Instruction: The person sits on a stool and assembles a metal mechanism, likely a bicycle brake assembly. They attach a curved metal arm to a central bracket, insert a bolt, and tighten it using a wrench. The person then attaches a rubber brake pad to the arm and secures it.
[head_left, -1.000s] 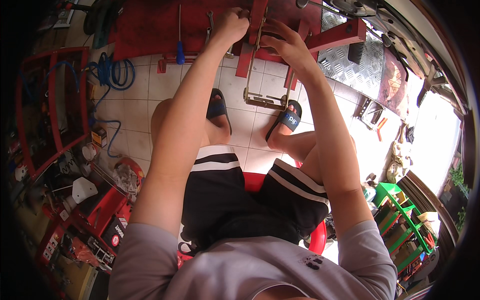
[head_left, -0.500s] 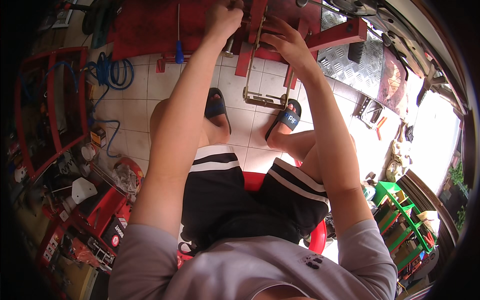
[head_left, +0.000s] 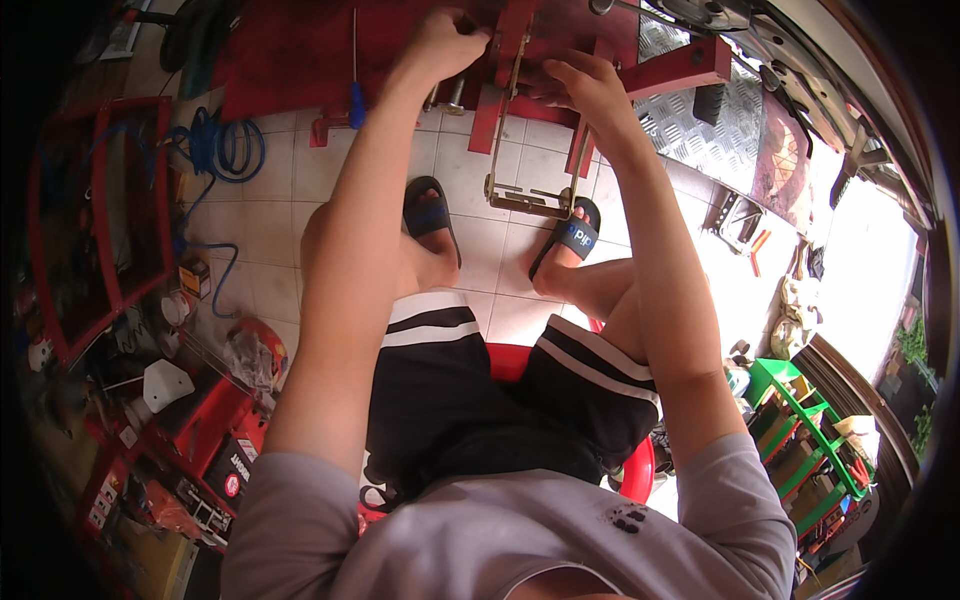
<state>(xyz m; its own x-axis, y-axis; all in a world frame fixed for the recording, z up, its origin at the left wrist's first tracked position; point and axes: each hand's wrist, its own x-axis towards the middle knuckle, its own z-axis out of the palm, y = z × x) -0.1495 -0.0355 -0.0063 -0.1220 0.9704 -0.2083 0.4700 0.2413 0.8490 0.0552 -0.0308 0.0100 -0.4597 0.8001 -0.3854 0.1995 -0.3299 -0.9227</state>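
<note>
My left hand (head_left: 452,45) is at the far edge, left of a red metal upright (head_left: 510,45). Its fingers are curled together near the upright; what they pinch, if anything, is hidden. On the upright's other side my right hand (head_left: 588,88) points its bent, parted fingers left; the tips are in shadow, and I see nothing held. Between the hands a long, thin brass-coloured bracket (head_left: 530,207) hangs toward me, its slotted crosspiece above the floor. A bolt-like metal rod (head_left: 456,97) projects from the red bench (head_left: 290,60) beside my left wrist.
A blue-handled screwdriver (head_left: 357,105) lies at the bench edge. A red beam (head_left: 680,68) juts out right, over a silver tread plate (head_left: 705,125). Left are a coiled blue hose (head_left: 225,145) and a red rack (head_left: 100,215). A green rack (head_left: 800,405) stands at lower right.
My left hand has shifted slightly down and its fingers now sit closer to the upright. My right hand has drawn back a little to the right, its fingers more bent. The bracket stays put.
</note>
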